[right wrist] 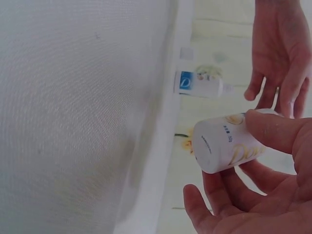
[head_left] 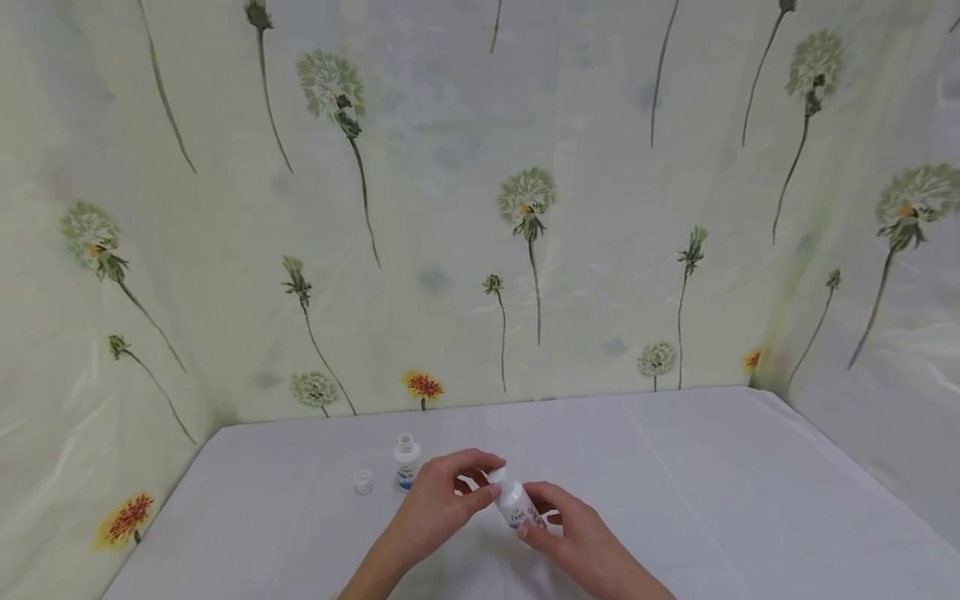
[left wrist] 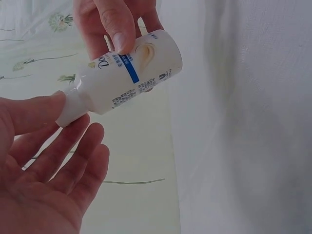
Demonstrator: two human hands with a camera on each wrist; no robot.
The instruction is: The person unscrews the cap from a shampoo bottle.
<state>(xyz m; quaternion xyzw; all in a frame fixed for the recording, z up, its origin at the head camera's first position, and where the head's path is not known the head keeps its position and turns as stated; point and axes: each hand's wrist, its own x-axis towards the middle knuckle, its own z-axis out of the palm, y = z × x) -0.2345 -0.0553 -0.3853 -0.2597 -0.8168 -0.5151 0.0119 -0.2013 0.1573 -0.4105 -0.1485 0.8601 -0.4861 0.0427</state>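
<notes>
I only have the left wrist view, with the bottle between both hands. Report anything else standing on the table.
Observer: A second white bottle stands on the table, its mouth uncapped.
Operator: Tell me what lies beside it.
Observer: In the head view, a loose white cap sits on the table, just left of that bottle.
Operator: Now describe the underside of the held bottle.
Observer: The right wrist view shows its flat base, pale, with a small line of print too fine to read.
</notes>
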